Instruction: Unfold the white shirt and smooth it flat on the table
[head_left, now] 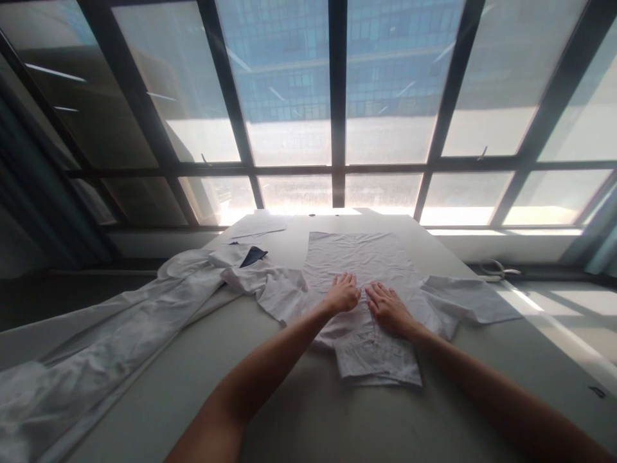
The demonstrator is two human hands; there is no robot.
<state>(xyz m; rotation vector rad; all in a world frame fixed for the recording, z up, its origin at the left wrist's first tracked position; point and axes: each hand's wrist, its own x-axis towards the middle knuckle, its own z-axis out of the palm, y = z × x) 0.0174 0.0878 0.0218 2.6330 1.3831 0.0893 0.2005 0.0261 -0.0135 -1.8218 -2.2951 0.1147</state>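
Observation:
A white short-sleeved shirt lies spread flat on the grey table, its collar end toward me and its sleeves out to both sides. My left hand rests palm down on the shirt's middle, fingers stretched out. Right beside it, my right hand also lies flat on the cloth with its fingers extended. Neither hand holds anything.
A second white garment with a dark collar lining trails across the table's left side and off its near left corner. Folded white cloth sits at the far edge. Large windows stand behind the table. A small dark mark lies at the right.

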